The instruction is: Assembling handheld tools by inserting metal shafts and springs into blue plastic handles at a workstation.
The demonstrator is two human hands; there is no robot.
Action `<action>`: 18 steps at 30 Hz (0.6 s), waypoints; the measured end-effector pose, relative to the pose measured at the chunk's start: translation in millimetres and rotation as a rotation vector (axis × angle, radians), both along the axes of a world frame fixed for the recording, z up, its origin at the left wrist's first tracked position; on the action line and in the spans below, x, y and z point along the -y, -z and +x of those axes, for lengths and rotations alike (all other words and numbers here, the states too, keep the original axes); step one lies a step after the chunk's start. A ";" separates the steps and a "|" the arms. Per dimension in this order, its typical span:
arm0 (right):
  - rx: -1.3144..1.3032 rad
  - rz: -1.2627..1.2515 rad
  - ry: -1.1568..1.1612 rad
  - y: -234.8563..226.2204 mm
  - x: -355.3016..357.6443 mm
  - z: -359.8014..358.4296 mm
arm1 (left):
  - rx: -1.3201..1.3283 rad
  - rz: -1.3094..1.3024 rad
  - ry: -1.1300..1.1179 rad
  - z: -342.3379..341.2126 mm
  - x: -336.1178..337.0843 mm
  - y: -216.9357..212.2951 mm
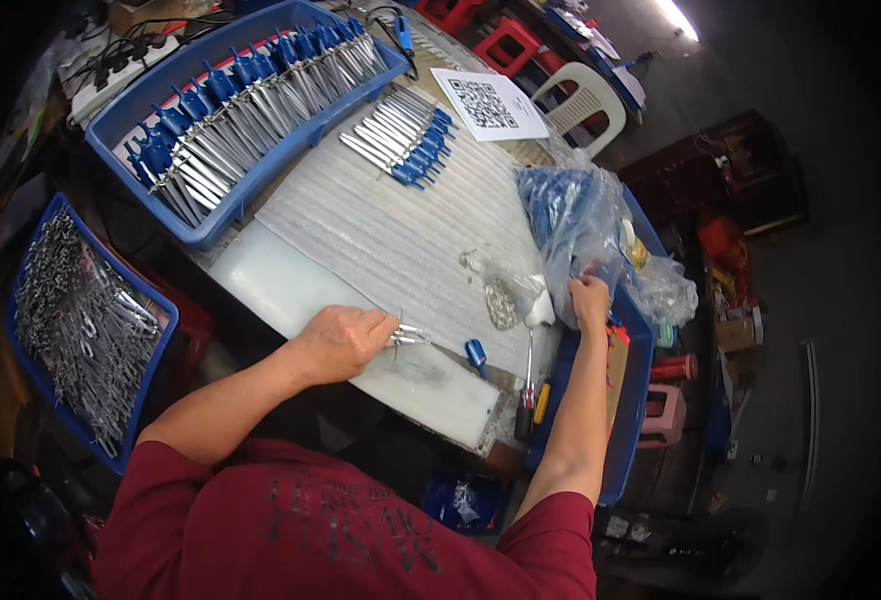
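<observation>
Left of the foam sheet (361, 240), blue-handled tools (251, 115) are racked and bare pieces (91, 330) seemingly remain; a metal part (411, 337) is pinched by the left hand (341, 343), the right hand (590, 303)'s grip hidden.

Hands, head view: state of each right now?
Left hand: closed, holding a silver metal piece.
Right hand: at the clear plastic bag; whether it is open, closed or holding anything cannot be told.

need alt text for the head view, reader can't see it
A person's left hand holds a silver metal piece over a white board, while the right hand is at a clear plastic bag. Blue-ended metal pieces fill a blue tray at upper left.
</observation>
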State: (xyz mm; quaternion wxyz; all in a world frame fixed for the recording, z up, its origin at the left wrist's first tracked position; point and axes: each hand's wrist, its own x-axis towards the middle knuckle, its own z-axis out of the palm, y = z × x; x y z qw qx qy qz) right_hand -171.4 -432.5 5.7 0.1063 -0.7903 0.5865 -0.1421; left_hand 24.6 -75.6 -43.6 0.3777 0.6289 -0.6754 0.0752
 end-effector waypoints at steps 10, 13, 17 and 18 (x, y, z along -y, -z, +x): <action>0.437 0.059 -0.546 -52.3 -120.4 8.0 | -0.126 -0.071 0.045 -5.4 -16.3 -20.2; 0.379 0.099 -0.579 -62.6 -160.3 4.7 | -0.143 -0.065 0.059 -7.7 -25.4 -30.1; 0.344 0.103 -0.703 -68.4 -206.0 -1.4 | -0.144 -0.060 0.069 -11.0 -36.1 -38.9; 0.345 0.115 -0.732 -67.4 -214.2 -3.4 | -0.148 -0.052 0.073 -11.7 -38.1 -40.9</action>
